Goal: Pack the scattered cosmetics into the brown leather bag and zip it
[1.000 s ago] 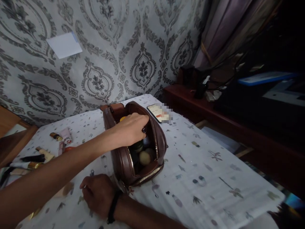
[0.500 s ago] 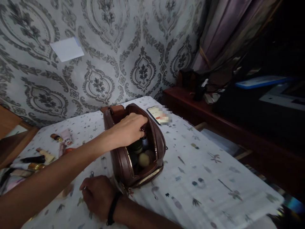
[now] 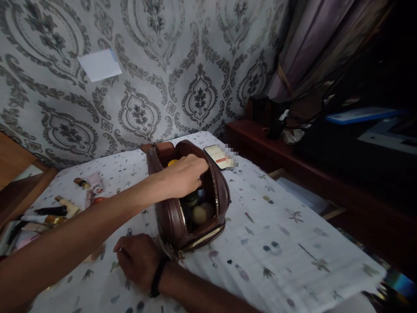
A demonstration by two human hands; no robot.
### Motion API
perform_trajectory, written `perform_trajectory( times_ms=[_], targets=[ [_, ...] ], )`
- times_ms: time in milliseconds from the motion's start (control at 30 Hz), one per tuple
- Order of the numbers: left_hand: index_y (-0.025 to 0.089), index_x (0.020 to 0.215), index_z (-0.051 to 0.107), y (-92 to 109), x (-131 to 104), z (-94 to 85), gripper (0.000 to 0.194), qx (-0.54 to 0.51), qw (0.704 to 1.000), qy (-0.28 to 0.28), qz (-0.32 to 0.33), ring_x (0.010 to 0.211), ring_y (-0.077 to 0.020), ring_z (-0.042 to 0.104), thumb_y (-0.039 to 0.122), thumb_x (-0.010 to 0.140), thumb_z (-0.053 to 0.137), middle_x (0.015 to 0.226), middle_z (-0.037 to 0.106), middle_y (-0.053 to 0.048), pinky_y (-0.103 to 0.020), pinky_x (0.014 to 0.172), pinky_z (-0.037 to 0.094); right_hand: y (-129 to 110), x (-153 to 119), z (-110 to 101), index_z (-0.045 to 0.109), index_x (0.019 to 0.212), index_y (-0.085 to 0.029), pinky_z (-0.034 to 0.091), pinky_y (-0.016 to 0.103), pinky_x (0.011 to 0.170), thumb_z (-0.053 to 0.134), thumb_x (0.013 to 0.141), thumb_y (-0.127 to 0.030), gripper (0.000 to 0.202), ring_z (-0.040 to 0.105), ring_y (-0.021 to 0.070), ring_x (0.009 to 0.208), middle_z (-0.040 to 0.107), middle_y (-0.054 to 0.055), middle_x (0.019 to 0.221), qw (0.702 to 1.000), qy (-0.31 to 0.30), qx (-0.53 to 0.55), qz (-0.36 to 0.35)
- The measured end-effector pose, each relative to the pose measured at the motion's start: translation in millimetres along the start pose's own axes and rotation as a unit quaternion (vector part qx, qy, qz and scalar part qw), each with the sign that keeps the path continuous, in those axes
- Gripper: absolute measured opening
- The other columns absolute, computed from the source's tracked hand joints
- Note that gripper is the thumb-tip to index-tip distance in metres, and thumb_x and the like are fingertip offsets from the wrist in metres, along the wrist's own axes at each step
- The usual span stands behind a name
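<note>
A brown leather zip bag [image 3: 167,217] stands wide open on the patterned cloth. My left hand [image 3: 187,174] reaches down into it, its fingers curled and their tips hidden inside; I cannot make out what they grip. Below that hand, round-topped items [image 3: 199,214] and dark bottle-like containers [image 3: 190,198] lie in the bag. A yellow round item [image 3: 172,162] shows behind my wrist. My right hand [image 3: 138,263], with a black band at the wrist, rests loosely closed on the cloth, left of the bag's near end, with nothing visible in it.
Several cosmetics, among them a pink tube [image 3: 95,182] and a black tube [image 3: 51,211], lie on the cloth at left, partly behind my left arm. A lit phone [image 3: 216,157] lies beyond the bag. A dark red desk [image 3: 243,132] stands at right.
The whole view has shifted slightly, so things sit a little further right. My left hand remains in the bag, and the yellow item now shows behind it. My right hand still rests on the cloth.
</note>
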State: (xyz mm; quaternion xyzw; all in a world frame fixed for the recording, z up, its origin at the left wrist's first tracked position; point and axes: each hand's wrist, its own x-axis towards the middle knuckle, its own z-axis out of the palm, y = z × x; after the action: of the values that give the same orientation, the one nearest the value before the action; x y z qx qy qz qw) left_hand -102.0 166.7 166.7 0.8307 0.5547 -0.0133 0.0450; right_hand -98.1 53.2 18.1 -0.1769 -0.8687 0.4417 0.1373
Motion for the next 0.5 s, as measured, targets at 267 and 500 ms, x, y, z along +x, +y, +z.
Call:
perform_trajectory(
  times_ms=[267, 500],
  targets=[
    [0.013, 0.085, 0.062, -2.1, 0.1, -0.3, 0.008, 0.034, 0.998, -0.02, 0.054, 0.093, -0.0223, 0.062, 0.008, 0.084, 0.056, 0.095, 0.067, -0.009, -0.033, 0.081, 0.047, 3.1, -0.3, 4.3, 0.071, 0.107, -0.019, 0.051, 0.025, 0.079, 0.053, 0.087, -0.019, 0.027, 0.072, 0.0192, 0.084, 0.078, 0.006, 0.091, 1.0, 0.013, 0.009, -0.008],
    [0.016, 0.094, 0.066, -9.5, -4.0, -7.8, 0.013, -0.074, 0.997, -0.01, 0.03, 0.082, -0.0188, 0.062, 0.018, 0.081, 0.068, 0.088, 0.068, -0.003, -0.027, 0.068, 0.044, 2.8, 0.8, 6.5, 0.073, 0.108, -0.017, 0.052, 0.024, 0.081, 0.053, 0.086, -0.018, 0.029, 0.072, 0.0185, 0.087, 0.078, 0.008, 0.094, 1.0, -0.007, 0.005, 0.014]
  ],
)
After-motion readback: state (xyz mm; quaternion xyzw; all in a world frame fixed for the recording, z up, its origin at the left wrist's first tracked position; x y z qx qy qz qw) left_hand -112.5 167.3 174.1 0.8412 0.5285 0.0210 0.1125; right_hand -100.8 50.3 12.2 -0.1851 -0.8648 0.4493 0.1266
